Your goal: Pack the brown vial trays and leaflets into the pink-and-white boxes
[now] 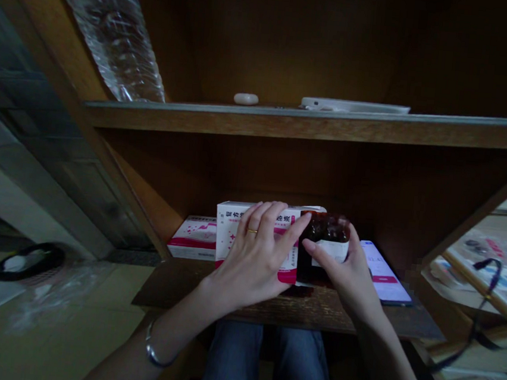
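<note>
My left hand (258, 256) is wrapped over the front of a white and magenta medicine box (226, 226) printed with dark characters. The box lies on its side on the lower shelf, its right end open with a flap showing along the top. At that open end, my right hand (355, 271) grips dark brown bottles (332, 249) with a white label, thumb in front and fingers behind. The bottles stick partly out of the box; how far they reach inside is hidden. A second white and magenta box (196, 236) lies to the left, behind the held one.
A lit phone (386, 274) lies right of my right hand. Above, the upper shelf (259, 128) carries a water bottle (115, 39), a small white oval case (246, 99) and a flat white device (355, 107). A bin (26, 261) stands on the floor at left.
</note>
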Available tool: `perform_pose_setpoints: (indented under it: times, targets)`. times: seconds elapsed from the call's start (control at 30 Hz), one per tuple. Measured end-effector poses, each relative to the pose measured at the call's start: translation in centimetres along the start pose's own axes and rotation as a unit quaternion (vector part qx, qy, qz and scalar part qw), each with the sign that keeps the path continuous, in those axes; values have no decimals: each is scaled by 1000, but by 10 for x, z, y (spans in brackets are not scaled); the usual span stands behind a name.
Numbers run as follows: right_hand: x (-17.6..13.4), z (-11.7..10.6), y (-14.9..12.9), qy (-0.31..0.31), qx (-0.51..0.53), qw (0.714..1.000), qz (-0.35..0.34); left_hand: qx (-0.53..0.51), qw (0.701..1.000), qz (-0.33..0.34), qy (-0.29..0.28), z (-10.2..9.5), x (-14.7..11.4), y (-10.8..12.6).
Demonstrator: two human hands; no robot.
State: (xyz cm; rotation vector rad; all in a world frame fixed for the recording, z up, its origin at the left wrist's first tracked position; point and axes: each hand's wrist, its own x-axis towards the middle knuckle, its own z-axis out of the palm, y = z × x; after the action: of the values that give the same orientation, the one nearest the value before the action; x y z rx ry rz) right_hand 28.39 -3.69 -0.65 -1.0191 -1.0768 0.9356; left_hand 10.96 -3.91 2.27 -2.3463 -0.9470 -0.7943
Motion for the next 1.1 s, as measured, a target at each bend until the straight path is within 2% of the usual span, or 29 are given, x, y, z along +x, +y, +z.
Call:
perform_pose_setpoints:
  times: [0.2,0.4,0.57,0.67,0.9,1.1]
  targets:
    - [3,-5,9,-7,15,1000,-2,11,999,-31,-3,2,1,-2]
    - [-10,1,14,7,-76,995,-60,32,999,-33,3,6,-1,5]
    - [-18,7,16,-48,-128,983,-126,0,1000,-11,7,5,0,9]
    - [-21,9,17,-68,-156,977,-130,-6,1000,-15,10,5,1,8]
    - [-20,8,22,-96,-73,979,-166,-16,999,-34,-5,1,1,2]
    - [-20,8,12,-75,-1,989,-126,-34,999,-31,-5,-1,0,1]
